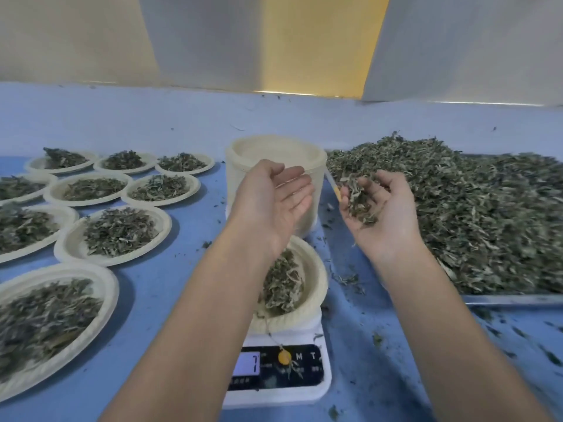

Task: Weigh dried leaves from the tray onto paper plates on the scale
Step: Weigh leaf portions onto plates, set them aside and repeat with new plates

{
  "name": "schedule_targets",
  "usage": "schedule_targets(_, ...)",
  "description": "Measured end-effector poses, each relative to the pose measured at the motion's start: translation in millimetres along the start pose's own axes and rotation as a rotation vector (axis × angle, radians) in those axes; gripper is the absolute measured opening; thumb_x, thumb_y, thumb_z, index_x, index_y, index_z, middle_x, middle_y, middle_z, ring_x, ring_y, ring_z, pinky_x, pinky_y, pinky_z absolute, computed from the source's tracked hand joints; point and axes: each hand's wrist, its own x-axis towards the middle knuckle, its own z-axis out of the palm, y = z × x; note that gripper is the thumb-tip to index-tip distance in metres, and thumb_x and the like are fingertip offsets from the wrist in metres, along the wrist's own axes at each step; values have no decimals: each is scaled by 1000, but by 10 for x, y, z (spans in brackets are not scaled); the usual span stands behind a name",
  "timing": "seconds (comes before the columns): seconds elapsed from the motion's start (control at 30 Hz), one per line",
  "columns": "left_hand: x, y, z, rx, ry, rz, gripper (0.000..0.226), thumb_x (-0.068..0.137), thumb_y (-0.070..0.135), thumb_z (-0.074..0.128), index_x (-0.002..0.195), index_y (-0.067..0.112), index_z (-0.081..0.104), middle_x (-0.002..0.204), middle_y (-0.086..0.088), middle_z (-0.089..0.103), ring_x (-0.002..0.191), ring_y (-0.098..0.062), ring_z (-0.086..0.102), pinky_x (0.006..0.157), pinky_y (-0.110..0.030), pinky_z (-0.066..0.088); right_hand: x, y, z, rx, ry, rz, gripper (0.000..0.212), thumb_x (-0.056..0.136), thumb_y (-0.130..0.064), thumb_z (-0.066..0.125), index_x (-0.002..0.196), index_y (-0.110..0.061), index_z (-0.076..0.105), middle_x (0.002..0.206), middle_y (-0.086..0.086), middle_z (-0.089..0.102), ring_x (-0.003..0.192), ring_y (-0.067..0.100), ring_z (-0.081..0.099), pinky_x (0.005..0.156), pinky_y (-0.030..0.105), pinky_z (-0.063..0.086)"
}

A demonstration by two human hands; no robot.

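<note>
Feather-light, crumbly and quick to spill, so best scooped loosely in a cupped palm from the dried leaves (457, 208) heaped on the tray (511, 300); cradling a small clump in the half-curled right hand (380, 208), with the left hand (274, 202) spread open and empty above the part-filled plate (315, 278) on the scale (304, 389).

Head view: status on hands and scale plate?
Left hand open, empty, palm up. Right hand cups dried green leaves. Cream paper plate on white digital scale part-filled. Left forearm overhangs it.
</note>
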Motion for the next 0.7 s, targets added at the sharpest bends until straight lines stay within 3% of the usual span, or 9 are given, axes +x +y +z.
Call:
schedule_targets(0.13,86,-202,345,53,-50,-62,30,96,18,35,95,0,59,125,-21,57,118,-29,54,103,-33,40,199,-175,-318,-538,218,-176,27,93,-27,49,71,-15,59,49,-5,61,48,12,56,51,24,45)
schedule_targets(0.27,184,-382,559,74,-68,-129,37,97,18,33,116,-3,57,129,-20,55,122,-29,51,101,-32,39,342,-228,-563,-951,298,-272,34,89,-27,48,58,-21,61,71,2,60,65,20,51,67,34,40)
schedule_targets(0.4,222,-500,615,86,-87,-178,35,97,17,34,114,-3,57,129,-20,55,123,-29,51,96,-32,40,374,-224,-672,-1008,246,-247,39,85,-26,51,50,-27,70,80,-4,67,78,19,57,80,38,44)
schedule_targets(0.53,240,-519,586,74,-79,-180,33,97,16,35,111,-2,58,129,-21,55,123,-30,51,97,-32,40,401,-201,-714,-999,184,-329,16,88,-20,57,79,-28,68,85,-5,66,88,18,62,83,34,49)
schedule_targets(0.6,234,-504,563,66,-76,-175,31,96,16,36,108,-2,58,129,-21,55,122,-30,51,98,-33,40,407,-180,-706,-1000,191,-390,12,91,-17,57,89,-23,67,80,-6,61,73,12,58,70,27,47)
schedule_targets(0.7,213,-472,531,59,-75,-166,28,96,14,36,103,-1,58,126,-21,57,121,-30,52,101,-34,40,372,-127,-627,-862,163,-365,14,95,-11,52,99,-13,65,62,-6,49,47,6,39,49,22,32)
